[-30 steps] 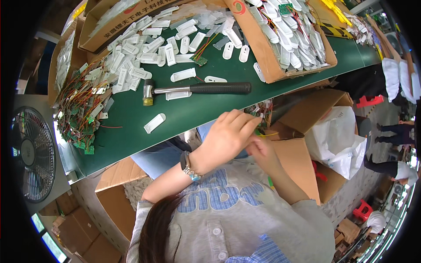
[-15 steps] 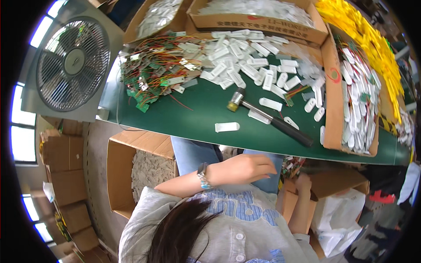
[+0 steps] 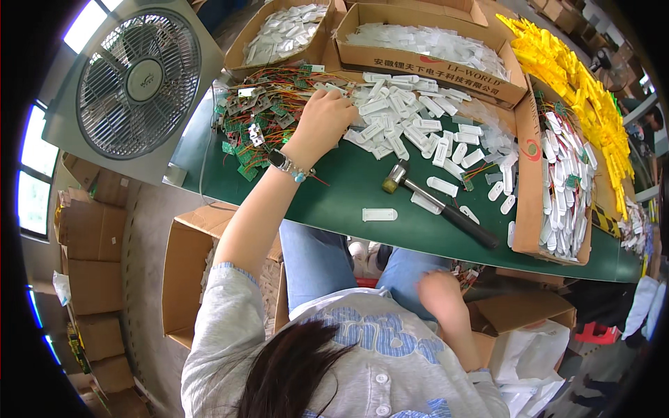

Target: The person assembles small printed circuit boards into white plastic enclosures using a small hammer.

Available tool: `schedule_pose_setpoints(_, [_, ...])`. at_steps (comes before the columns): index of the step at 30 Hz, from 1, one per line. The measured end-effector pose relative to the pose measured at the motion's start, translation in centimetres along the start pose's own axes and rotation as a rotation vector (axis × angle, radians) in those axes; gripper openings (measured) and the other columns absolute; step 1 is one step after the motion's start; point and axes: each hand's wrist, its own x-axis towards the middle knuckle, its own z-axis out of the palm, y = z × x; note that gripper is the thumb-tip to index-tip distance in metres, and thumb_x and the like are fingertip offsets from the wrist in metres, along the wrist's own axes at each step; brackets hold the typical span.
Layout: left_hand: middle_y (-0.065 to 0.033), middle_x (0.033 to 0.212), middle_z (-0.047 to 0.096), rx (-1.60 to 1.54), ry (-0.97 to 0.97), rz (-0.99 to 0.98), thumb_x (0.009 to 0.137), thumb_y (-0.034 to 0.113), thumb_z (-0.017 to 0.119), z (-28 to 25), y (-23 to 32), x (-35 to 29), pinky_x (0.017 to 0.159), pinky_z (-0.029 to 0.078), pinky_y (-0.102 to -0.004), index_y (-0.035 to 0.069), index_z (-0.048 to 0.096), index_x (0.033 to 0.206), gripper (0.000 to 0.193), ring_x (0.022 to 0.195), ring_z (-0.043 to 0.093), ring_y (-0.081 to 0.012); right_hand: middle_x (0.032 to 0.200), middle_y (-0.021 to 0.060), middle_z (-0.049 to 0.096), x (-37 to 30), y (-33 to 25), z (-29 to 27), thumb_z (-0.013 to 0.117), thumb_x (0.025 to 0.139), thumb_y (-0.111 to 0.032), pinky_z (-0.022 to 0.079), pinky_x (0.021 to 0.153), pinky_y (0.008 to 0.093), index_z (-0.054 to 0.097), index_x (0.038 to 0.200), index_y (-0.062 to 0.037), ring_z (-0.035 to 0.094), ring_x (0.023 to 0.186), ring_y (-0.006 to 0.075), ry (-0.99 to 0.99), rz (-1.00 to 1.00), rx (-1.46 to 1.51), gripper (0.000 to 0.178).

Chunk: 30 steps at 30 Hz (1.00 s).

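Observation:
My left hand reaches over the table onto the pile of small green circuit boards with red and yellow wires. Its fingers are bent down at the edge where the boards meet a heap of white plastic casings; what they close on is hidden. Low by my right thigh is my right hand, its fingers turned away and blurred. A mallet with a black handle lies across some casings. Nearer the front edge lies a single white casing.
Cardboard boxes of white parts line the back. At the right, a carton holds wired white casings beside a yellow heap. A box fan stands left. Open cartons flank my legs below the table edge.
My left hand has swung from in front of my body up and left onto the circuit board pile. My right hand has moved left and slightly down, nearer my thigh. The view has shifted.

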Motion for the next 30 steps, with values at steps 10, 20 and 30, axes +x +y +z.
schedule_pose_setpoints(10, [0.0005,0.087,0.068,-0.104,-0.031,0.023,0.083,0.019,0.07,1.0,-1.6,0.1,0.086,0.047,-0.0349,0.016,0.072,0.09,0.008,0.091,0.062,-0.0197,0.085,0.0164,0.068,0.8,-1.4,-0.9,0.065,0.087,-0.022,0.052,0.078,0.0462,0.066,0.085,-0.0024,0.066,0.086,0.0352,-0.042,-0.125,0.213,0.02])
schedule_pose_setpoints(20, [-0.0136,0.093,0.072,-0.559,0.094,-0.358,0.091,0.014,0.064,-1.6,-3.0,1.1,0.081,0.053,-0.0369,0.001,0.069,0.1,0.016,0.09,0.068,-0.0261,0.087,0.017,0.068,1.1,-1.6,0.2,0.064,0.089,-0.024,0.052,0.079,0.0483,0.066,0.09,-0.0034,0.066,0.087,0.0362,-0.097,-0.138,0.289,0.021])
schedule_pose_setpoints(30, [-0.0061,0.098,0.07,-1.068,0.308,-0.76,0.094,0.015,0.063,-3.9,-5.2,1.8,0.087,0.048,-0.0267,0.001,0.063,0.116,0.026,0.097,0.062,-0.0103,0.087,0.0168,0.068,1.4,-1.9,0.4,0.064,0.089,-0.025,0.052,0.078,0.0481,0.064,0.095,-0.0038,0.066,0.087,0.0362,-0.09,-0.141,0.294,0.022])
